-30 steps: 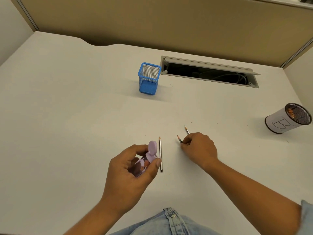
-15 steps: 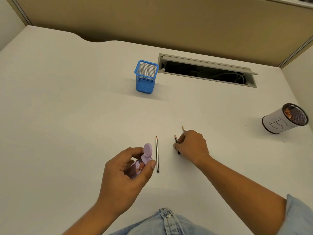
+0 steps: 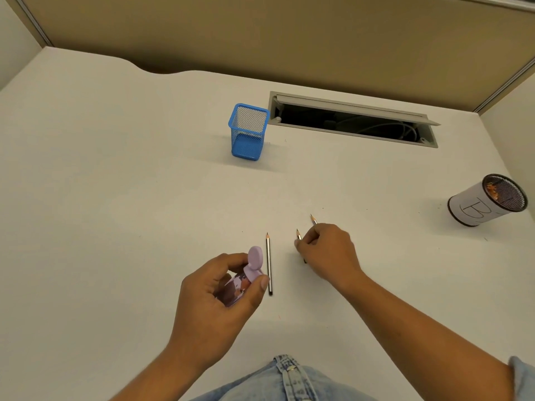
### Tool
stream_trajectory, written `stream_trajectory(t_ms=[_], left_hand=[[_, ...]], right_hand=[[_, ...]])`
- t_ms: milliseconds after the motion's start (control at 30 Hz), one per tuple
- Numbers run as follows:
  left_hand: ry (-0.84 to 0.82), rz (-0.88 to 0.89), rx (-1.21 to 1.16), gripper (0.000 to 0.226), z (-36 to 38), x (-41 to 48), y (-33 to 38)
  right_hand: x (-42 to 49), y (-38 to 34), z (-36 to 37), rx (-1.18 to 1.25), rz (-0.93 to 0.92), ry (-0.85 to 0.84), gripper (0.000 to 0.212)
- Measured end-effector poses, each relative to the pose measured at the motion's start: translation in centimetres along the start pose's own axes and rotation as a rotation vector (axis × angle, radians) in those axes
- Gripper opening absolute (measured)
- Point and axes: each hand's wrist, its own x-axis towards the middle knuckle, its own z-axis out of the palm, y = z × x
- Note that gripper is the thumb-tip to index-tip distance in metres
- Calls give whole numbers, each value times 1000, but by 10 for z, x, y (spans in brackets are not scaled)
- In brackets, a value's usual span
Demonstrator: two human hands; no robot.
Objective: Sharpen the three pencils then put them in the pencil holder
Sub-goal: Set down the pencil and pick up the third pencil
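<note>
My left hand [image 3: 220, 296] grips a purple sharpener [image 3: 243, 277] with its round lid flipped up. A dark pencil [image 3: 268, 263] lies on the white desk [image 3: 115, 198] just right of that hand, tip pointing away. My right hand [image 3: 327, 251] rests over two other pencils, its fingertips pinched on the middle pencil [image 3: 298, 234]. The tip of the right pencil [image 3: 313, 219] pokes out beyond the knuckles. The rest of both is hidden under the hand. A blue mesh pencil holder [image 3: 248, 131] stands upright farther back, with nothing seen inside.
An open cable slot [image 3: 353, 120] is cut into the desk behind the holder. A white cup marked "B" [image 3: 486, 204] with shavings inside stands at the right edge. A beige partition [image 3: 260, 33] borders the desk's far side.
My right hand has closed its fingertips on the middle pencil and shifted it slightly. The left hand keeps holding the sharpener. The view has tilted a little.
</note>
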Motion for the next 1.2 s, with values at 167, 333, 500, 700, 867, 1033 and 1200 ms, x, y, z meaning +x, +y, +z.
stream_trajectory(t_ms=[167,333,500,700,867,1033,1200], left_hand=[[29,-65,-47,20,-1,1,5],[-71,-96,-155,19,-7,-1,7],[-117,-141,-173,27,-11,-8,8],[-112,-179,-144,30,-18,-8,8],[-106,-142,-104,29,-26,-5,15],[-116,-92,-98,25,-31,-1,25],[-175,-70,-90,28,-26,1,32]], right_hand=[[-19,-7,22,-108,-133,-94,23],[-23,-15,38,-193,-171,-177,28],[-26,-17,43,-242,-224,-196,20],[-35,-19,25,-179,-263,-121,17],[-53,-14,-27,61,-388,-63,25],[-90,-8,-85,191,-529,-12,18],[-120,-10,-108,115,-661,51,10]])
